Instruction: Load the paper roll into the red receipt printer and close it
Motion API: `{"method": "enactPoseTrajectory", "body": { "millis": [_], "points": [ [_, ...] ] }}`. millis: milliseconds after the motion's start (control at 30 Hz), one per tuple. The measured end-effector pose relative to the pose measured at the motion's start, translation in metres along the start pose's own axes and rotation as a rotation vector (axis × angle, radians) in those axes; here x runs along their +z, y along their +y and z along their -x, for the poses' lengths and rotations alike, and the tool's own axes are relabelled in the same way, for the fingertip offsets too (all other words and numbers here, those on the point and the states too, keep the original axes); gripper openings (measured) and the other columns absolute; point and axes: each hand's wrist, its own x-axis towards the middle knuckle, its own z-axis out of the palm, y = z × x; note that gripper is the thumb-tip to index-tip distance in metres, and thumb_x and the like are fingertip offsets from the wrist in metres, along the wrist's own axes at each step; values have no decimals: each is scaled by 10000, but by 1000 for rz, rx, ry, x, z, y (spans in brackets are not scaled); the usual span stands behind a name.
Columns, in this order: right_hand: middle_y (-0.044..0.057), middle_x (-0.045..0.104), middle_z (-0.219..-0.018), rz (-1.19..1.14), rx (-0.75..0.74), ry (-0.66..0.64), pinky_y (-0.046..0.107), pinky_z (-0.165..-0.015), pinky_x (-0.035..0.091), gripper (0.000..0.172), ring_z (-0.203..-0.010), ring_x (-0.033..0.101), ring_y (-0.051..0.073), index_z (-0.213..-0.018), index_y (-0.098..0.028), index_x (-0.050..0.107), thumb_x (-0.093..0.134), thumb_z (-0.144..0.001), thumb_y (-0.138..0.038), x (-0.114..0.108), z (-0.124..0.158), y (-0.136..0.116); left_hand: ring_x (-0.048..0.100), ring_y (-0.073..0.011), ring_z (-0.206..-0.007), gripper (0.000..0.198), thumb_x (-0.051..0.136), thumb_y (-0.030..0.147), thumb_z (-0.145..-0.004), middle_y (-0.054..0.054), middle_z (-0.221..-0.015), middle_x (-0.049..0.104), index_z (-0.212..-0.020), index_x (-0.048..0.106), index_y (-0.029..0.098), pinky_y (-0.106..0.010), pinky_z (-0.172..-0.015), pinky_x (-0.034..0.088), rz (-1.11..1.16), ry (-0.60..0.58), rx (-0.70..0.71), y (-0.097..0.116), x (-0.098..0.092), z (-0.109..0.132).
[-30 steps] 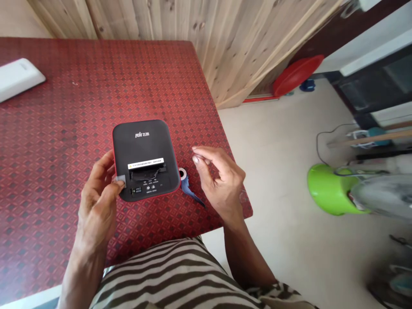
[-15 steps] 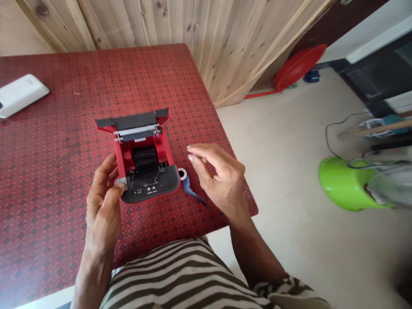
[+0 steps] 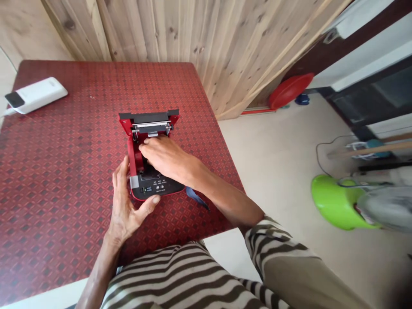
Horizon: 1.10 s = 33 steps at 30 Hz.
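Right hand (image 3: pixel 167 156) inside boxy red plastic printer (image 3: pixel 135 156), left hand (image 3: pixel 128 206) flat alongside

We find the printer (image 3: pixel 157 188) on the tabletop (image 3: pixel 64 150), its lid (image 3: pixel 148 116) standing at the far side. The left hand (image 3: pixel 128 210) lies against its near left corner and the right hand (image 3: pixel 164 156) rests in the open bay. A power bank (image 3: pixel 37 94) lies at the far left, and a strip (image 3: pixel 196 198) just right of the printer.
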Motion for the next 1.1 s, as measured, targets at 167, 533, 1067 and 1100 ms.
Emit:
{"method": "enactPoseTrajectory", "body": {
  "millis": [167,533,1067,1100],
  "points": [
    [121,834,-1125,-26,59,90,387,-852,618,216,-1000,793,263,-1221,-153,771,606,-1085,-119,-8,21,-3,405,-440,-1618,1091,823,618,-900,-177,-1739,434,-1793,273,318,-702,-1336,302,45,-15,-26,1,1,1],
    [-1,811,-1036,-943,263,885,349,-834,619,325,-900,753,180,-1122,-257,763,889,-916,-474,-1,93,82,464,-427,-1563,1067,836,567,-906,-153,-1725,462,-1793,275,380,-678,-1294,382,38,5,-40,-3,2,2],
    [-2,774,-983,-1037,527,664,344,-832,572,254,-874,721,188,-1003,-238,644,834,-863,-332,99,50,65,466,-443,-1572,1097,823,650,-890,-163,-1747,451,-1799,295,335,-678,-1319,343,-23,-9,-72,-8,-4,-1],
    [10,784,-1022,-1044,516,647,346,-827,580,287,-878,727,190,-1049,-234,654,852,-851,-299,98,54,68,464,-447,-1572,1104,827,661,-879,-164,-1741,456,-1796,306,334,-677,-1313,353,-22,-2,-80,-7,-4,-1]
  ]
}}
